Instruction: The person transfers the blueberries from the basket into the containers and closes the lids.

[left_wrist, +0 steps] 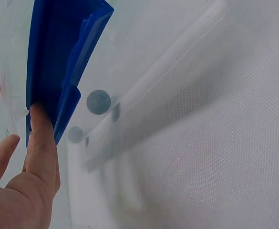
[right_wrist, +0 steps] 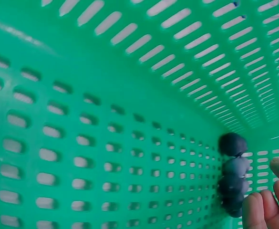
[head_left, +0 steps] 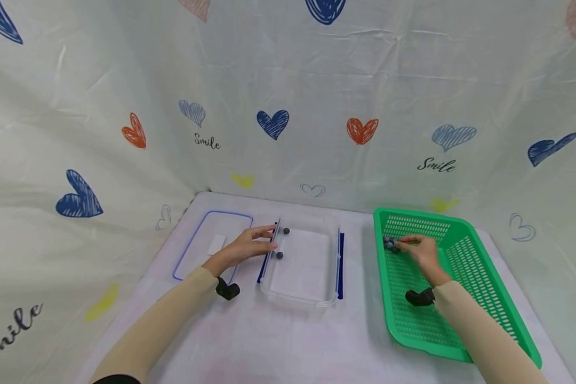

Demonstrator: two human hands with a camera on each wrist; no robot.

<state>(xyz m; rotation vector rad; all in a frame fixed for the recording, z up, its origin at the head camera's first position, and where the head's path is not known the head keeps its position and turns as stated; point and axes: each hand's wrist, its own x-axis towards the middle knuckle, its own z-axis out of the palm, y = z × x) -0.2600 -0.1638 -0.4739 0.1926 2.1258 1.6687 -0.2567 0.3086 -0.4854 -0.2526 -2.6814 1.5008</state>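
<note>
A clear plastic box [head_left: 300,301] with blue side latches stands on the table, and two blueberries [head_left: 286,231] lie in it near its left wall. My left hand [head_left: 245,246] touches that left side with fairly straight fingers. In the left wrist view one finger rests against the blue latch [left_wrist: 58,62], and the berries show blurred through the clear wall. At the far left corner of the green basket [head_left: 389,320] sits a cluster of several blueberries [right_wrist: 233,174]. Right beside them is my right hand [head_left: 422,256], thumb and fingers apart, with no berry visible between them.
Left of the box, partly behind my left forearm, lies a clear lid with a blue rim [head_left: 192,245]. A small white rectangle [head_left: 216,245] shows on it. The table [head_left: 288,341] has a white cover, and a heart-printed curtain [head_left: 317,80] hangs behind it.
</note>
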